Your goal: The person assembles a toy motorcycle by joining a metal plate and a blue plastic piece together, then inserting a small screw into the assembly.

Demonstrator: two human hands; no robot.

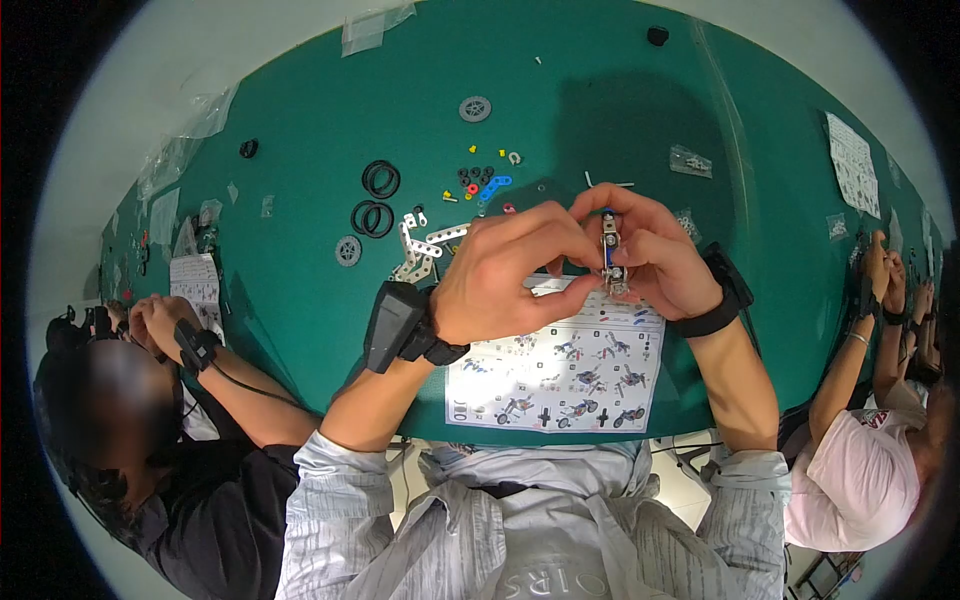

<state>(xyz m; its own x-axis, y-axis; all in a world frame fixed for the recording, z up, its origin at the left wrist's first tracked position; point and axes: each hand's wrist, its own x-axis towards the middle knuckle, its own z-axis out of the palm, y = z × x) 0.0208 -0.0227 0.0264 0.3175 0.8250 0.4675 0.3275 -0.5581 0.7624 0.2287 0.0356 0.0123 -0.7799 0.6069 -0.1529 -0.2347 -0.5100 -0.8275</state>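
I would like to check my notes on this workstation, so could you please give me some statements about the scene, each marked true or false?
1. The left hand and right hand are both at the small metal assembly. True.
2. The printed instruction sheet lies at the far edge of the green table. False: the sheet lies near the wearer's edge.
3. Black rubber rings lie on the table. True.
4. The two grey wheels are fitted inside the rings. False: the wheels lie apart from the rings.
5. The blue perforated strip lies on the table beyond the left hand. True.
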